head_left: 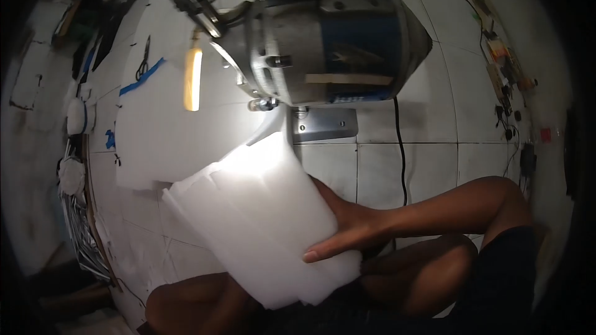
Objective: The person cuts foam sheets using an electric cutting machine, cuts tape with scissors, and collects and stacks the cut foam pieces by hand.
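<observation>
A thick stack of white sheet material [261, 223] slants across the middle, its upper end brightly lit beside the metal plate [326, 125] of a grey machine [347, 43] with a blue label. My right hand [347, 226] grips the stack's right edge, thumb on top and the other fingers hidden beneath. My left hand is not visible; the stack covers the space in front of my left knee. A small metal part of the machine [263, 105] sits just above the lit end.
A large white sheet [161, 130] lies at the left, with scissors [144, 62] and blue strips [143, 77] near its upper edge. A black cable [400, 155] runs down the tiled floor. Crossed legs [186, 298] are at the bottom. Cluttered items line both sides.
</observation>
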Demonstrator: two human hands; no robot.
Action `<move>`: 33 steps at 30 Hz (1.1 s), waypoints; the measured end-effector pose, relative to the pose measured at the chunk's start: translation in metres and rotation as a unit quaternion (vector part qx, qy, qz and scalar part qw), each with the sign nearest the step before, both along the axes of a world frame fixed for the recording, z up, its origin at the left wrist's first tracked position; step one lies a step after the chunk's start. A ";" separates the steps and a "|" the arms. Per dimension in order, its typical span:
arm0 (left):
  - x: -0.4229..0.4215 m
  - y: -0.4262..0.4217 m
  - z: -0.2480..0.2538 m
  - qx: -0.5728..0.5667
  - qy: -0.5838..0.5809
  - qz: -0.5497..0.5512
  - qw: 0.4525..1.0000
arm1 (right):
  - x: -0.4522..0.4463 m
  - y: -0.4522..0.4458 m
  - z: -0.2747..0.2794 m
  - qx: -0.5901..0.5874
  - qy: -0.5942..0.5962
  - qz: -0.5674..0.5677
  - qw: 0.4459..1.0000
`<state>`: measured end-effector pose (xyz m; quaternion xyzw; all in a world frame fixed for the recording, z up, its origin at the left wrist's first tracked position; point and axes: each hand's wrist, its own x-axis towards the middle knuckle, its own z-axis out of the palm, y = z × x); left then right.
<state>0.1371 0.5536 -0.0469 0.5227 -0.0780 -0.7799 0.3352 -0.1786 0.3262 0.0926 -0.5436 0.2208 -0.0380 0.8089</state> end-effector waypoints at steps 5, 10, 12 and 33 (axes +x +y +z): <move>0.048 -0.002 0.046 -0.035 -0.041 0.062 0.997 | 0.066 -0.001 0.023 0.067 -0.031 0.014 0.997; 0.101 -0.013 0.089 -0.088 -0.088 0.127 0.984 | 0.134 -0.008 0.040 0.051 -0.090 -0.014 0.995; 0.126 -0.024 0.109 -0.115 -0.111 0.146 0.976 | 0.160 -0.011 0.045 0.037 -0.078 -0.013 0.996; 0.401 -0.298 0.202 -0.311 -0.212 0.125 0.918 | 0.464 -0.181 0.049 0.024 -0.187 -0.170 0.967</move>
